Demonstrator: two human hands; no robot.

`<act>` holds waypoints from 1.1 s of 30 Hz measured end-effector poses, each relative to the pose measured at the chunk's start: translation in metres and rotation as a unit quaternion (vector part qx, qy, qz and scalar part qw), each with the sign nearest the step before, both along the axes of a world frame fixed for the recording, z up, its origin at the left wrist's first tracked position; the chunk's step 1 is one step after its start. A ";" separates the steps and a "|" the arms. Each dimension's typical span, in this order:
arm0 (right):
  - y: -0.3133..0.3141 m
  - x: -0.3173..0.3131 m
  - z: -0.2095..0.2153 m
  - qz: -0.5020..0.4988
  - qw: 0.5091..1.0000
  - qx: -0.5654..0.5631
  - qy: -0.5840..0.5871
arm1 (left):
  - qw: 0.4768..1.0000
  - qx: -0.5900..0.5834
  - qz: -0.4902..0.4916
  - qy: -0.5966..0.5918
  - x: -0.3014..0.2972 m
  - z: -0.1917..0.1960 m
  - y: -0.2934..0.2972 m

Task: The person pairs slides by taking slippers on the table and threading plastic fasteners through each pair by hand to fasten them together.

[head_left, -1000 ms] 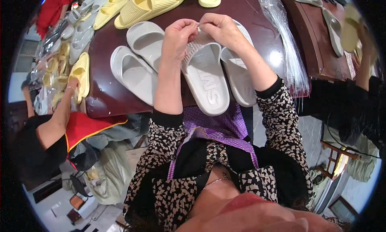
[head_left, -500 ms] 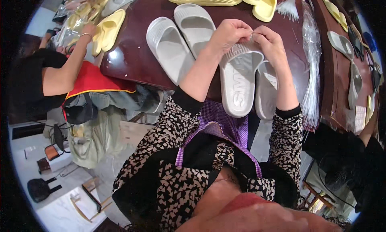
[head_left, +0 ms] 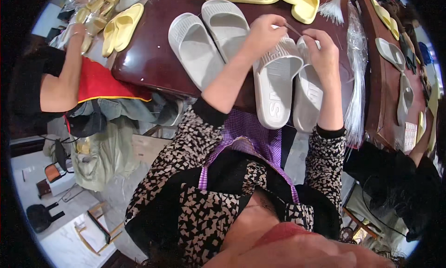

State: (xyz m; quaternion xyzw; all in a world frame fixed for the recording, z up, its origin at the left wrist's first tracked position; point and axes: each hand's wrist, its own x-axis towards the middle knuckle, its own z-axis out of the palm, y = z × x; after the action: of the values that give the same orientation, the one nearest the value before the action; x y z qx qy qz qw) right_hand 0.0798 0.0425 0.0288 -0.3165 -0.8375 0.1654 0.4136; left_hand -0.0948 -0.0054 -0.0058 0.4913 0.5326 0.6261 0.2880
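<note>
A pair of grey slide sandals (head_left: 278, 84) lies soles-down at the near edge of the dark desk (head_left: 148, 59), heels overhanging toward the person. The left hand (head_left: 262, 33) and right hand (head_left: 323, 52) rest on the straps, each grip pinched together on a thin plastic tie (head_left: 292, 29) stretched between them. Another grey pair (head_left: 209, 40) lies just left, yellow sandals (head_left: 118, 26) beyond near a co-worker's arm (head_left: 65, 77).

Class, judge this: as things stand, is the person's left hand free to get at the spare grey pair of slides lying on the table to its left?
Probably not at once: the left hand is pinching something thin above the near slides. The spare grey pair lies uncovered just beside its forearm, nothing between.
</note>
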 end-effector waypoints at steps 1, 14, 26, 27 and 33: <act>-0.002 0.009 0.004 -0.011 0.998 0.057 -0.006 | 0.986 0.061 0.102 0.121 -0.006 0.002 -0.009; -0.033 0.016 -0.041 -0.106 0.970 0.021 -0.220 | 0.829 -0.204 0.256 0.453 -0.096 0.000 -0.048; -0.014 0.105 0.025 -0.129 0.985 0.040 -0.108 | 0.864 -0.059 0.119 0.485 0.012 0.026 0.017; -0.013 0.121 0.039 -0.143 0.983 0.051 -0.102 | 0.876 -0.002 0.076 0.476 0.028 0.027 0.032; 0.024 0.212 0.105 -0.258 0.944 0.172 -0.113 | 0.905 0.228 -0.179 0.311 0.171 0.022 0.193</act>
State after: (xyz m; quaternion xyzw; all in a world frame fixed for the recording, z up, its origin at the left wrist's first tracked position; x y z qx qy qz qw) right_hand 0.2918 0.0660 0.1337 -0.4627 -0.7841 -0.1307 0.3925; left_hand 0.0760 0.1873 0.0164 0.8002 0.3409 0.4841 0.0955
